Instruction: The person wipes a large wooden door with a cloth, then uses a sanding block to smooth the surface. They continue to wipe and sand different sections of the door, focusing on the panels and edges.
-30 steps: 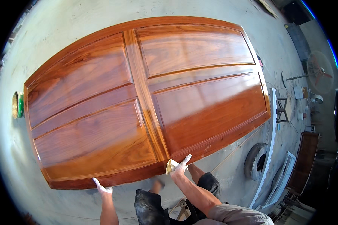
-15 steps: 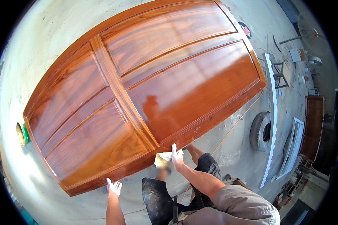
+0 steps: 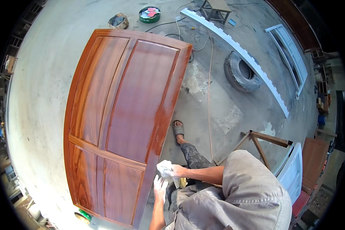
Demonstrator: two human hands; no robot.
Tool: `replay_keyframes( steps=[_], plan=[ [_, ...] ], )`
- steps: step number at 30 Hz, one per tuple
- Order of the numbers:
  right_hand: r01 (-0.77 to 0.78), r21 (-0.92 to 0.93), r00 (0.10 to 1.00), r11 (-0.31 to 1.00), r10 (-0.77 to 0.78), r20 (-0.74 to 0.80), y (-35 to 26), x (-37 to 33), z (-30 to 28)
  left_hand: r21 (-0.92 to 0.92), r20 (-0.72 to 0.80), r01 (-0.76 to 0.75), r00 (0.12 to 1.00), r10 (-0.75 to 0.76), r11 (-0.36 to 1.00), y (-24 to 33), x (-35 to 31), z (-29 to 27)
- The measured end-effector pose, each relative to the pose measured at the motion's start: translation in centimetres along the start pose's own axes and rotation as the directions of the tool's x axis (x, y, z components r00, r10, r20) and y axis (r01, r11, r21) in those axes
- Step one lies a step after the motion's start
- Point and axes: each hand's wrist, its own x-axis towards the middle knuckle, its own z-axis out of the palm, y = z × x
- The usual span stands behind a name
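Observation:
A reddish-brown varnished wooden panelled door [image 3: 137, 96] lies in front of me, its glossy face up. Beside its near long edge, my right hand [image 3: 177, 171] grips a crumpled white cloth [image 3: 164, 168]. Just below it is my left hand [image 3: 160, 188], powdered white, with its fingers spread and nothing in it. Under the right wrist a pale yellow piece [image 3: 181, 183] shows; I cannot tell whether it is part of the cloth.
A black tyre [image 3: 234, 73] and a long white notched strip [image 3: 241, 50] lie on the concrete floor to the right. A hose [image 3: 209, 96] runs across the floor near my sandalled foot [image 3: 178, 130]. A wooden frame [image 3: 262, 145] stands at my right, a green tub [image 3: 150, 15] beyond the door.
My view has turned to the right, so the door now stands more upright in it. Both hands have come off the door's edge and together, and the right now grips the white cloth.

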Motion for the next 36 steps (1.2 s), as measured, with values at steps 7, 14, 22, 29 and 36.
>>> replay_keyframes(
  steps=[7, 14, 22, 29, 36],
  plan=[
    [-0.1, 0.43, 0.975, 0.897, 0.002, 0.222, -10.0, -5.1, -5.4, 0.397, 0.109, -0.24, 0.971, 0.214, 0.886, 9.6, -0.1, 6.6],
    [0.127, 0.222, 0.944, 0.967, -0.049, -0.325, -8.8, -8.1, -16.8, 0.336, -0.174, -0.196, 0.949, 0.265, 0.921, 10.9, 7.0, 4.1],
    [0.005, 0.225, 0.761, 0.974, 0.143, -0.633, -3.0, -10.9, -36.5, 0.534, -0.439, 0.084, 0.878, 0.191, 0.841, 10.6, 7.5, 5.3],
    [-0.428, 0.033, 0.718, 0.903, 0.362, -0.595, 3.1, -16.4, -52.4, 0.856, -0.342, 0.172, 0.896, 0.284, 0.488, 13.7, 8.6, 19.3],
    [-0.519, 0.017, 0.611, 0.855, 0.385, -0.692, 2.2, -12.3, -66.1, 0.723, -0.32, -0.037, 0.867, 0.382, 0.689, 26.8, 21.3, 28.8]
  ],
)
